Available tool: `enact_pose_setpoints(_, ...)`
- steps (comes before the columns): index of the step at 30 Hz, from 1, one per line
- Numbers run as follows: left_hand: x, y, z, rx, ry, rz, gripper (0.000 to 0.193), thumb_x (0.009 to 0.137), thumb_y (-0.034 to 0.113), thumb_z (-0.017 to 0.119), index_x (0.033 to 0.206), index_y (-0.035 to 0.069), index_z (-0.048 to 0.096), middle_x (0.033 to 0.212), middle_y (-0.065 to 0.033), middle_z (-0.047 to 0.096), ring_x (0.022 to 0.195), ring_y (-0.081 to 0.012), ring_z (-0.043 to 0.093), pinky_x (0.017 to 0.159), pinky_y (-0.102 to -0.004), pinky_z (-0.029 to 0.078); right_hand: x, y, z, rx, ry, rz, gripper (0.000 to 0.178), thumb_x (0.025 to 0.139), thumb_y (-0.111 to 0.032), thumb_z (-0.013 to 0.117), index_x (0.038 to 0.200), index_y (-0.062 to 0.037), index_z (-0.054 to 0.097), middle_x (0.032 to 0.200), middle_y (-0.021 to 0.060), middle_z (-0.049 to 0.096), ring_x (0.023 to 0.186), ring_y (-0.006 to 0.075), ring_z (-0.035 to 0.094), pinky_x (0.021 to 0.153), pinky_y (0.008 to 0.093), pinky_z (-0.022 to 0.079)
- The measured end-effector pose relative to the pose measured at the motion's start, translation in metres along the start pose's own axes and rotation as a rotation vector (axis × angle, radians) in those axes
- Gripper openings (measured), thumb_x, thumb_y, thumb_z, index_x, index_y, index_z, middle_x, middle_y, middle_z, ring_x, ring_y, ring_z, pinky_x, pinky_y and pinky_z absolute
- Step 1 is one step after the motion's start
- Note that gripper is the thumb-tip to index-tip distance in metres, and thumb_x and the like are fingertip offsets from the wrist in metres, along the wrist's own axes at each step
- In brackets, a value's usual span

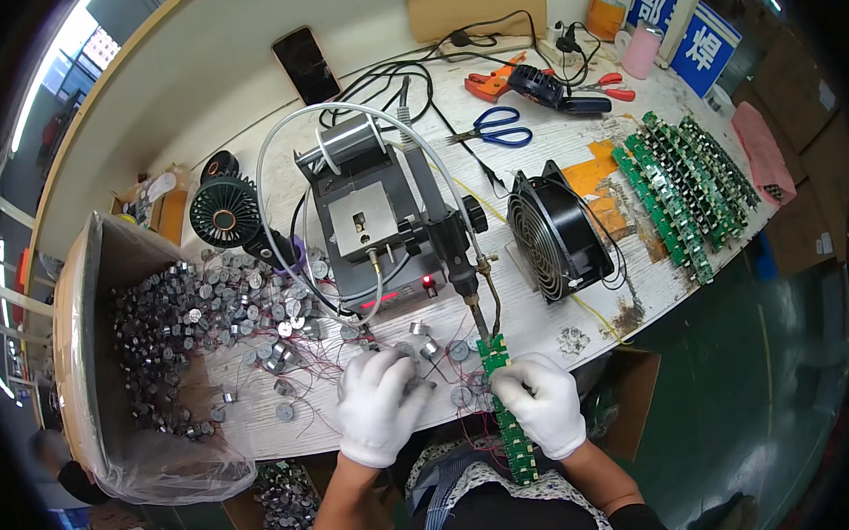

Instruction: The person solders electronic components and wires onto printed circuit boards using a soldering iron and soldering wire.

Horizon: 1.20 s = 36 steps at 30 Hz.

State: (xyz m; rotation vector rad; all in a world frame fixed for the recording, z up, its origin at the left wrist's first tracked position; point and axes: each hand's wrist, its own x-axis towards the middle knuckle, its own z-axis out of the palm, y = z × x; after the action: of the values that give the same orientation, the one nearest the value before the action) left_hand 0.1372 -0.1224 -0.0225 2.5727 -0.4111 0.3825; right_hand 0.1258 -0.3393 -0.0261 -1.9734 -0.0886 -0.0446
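My right hand [541,404], in a white glove, closes its fingers on a long green circuit board strip [516,441] near its upper part. The strip's far end lies under the tip of a soldering iron [461,273] fixed on a stand. To the left, my left hand [381,406], also gloved, has its fingers curled together; what they pinch is too small to make out. Small round metal motors [428,346] with thin red wires lie just beyond and between the hands.
A soldering machine [366,220] with a solder reel stands mid-table. Right of it is a black fan [558,235], then stacked circuit boards [672,193]. A box [88,374] of motors is at left. Blue scissors [502,127], pliers [616,88] and a phone [306,66] lie farther back.
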Motion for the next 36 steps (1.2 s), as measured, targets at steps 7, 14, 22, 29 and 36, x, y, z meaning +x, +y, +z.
enact_pose_setpoints(7,-0.011,-0.001,-0.002,0.102,-0.162,0.091,0.024,0.07,0.014,0.075,0.09,0.011,0.062,0.097,-0.0037,0.061,0.091,-0.0268,0.056,0.078,-0.0397,0.045,-0.003,0.0,0.002,-0.048,0.002,-0.075,0.01,0.078,-0.006,0.069,0.086,-0.0009,0.07,0.084,0.0133,0.065,0.076,0.0278,0.064,0.07,0.0343,0.051)
enact_pose_setpoints(14,-0.018,0.013,0.004,-0.269,0.108,-0.043,0.024,0.067,-0.004,0.07,0.086,0.006,0.058,0.087,-0.0086,0.062,0.08,-0.0305,0.057,0.073,-0.0393,0.046,-0.004,0.002,0.003,-0.025,-0.023,-0.103,0.014,0.08,-0.009,0.067,0.092,-0.0011,0.07,0.085,0.0135,0.065,0.078,0.0281,0.064,0.071,0.0349,0.051)
enact_pose_setpoints(22,-0.011,0.02,0.013,-0.015,0.004,0.195,0.023,0.068,0.01,0.07,0.089,0.013,0.065,0.089,-0.0006,0.058,0.083,-0.023,0.056,0.071,-0.0367,0.043,-0.004,0.008,0.001,0.04,-0.08,-0.119,0.014,0.082,-0.01,0.065,0.091,0.0001,0.07,0.087,0.0131,0.066,0.079,0.0263,0.065,0.073,0.0335,0.051)
enact_pose_setpoints(29,-0.002,0.015,0.0,0.139,-0.059,0.359,0.024,0.066,0.014,0.062,0.089,0.013,0.065,0.091,-0.0001,0.057,0.085,-0.0209,0.056,0.069,-0.0359,0.044,-0.002,0.005,0.003,0.081,-0.017,-0.019,0.011,0.081,-0.009,0.069,0.086,-0.0004,0.07,0.084,0.0127,0.066,0.077,0.0269,0.065,0.07,0.0332,0.051)
enact_pose_setpoints(36,0.001,0.003,-0.003,0.25,-0.018,0.273,0.026,0.065,0.014,0.061,0.09,0.011,0.065,0.091,-0.002,0.057,0.083,-0.0221,0.055,0.066,-0.036,0.045,-0.002,0.0,0.003,0.063,-0.017,0.005,0.009,0.079,-0.009,0.069,0.084,-0.0016,0.069,0.081,0.0116,0.065,0.075,0.0262,0.064,0.068,0.033,0.05)
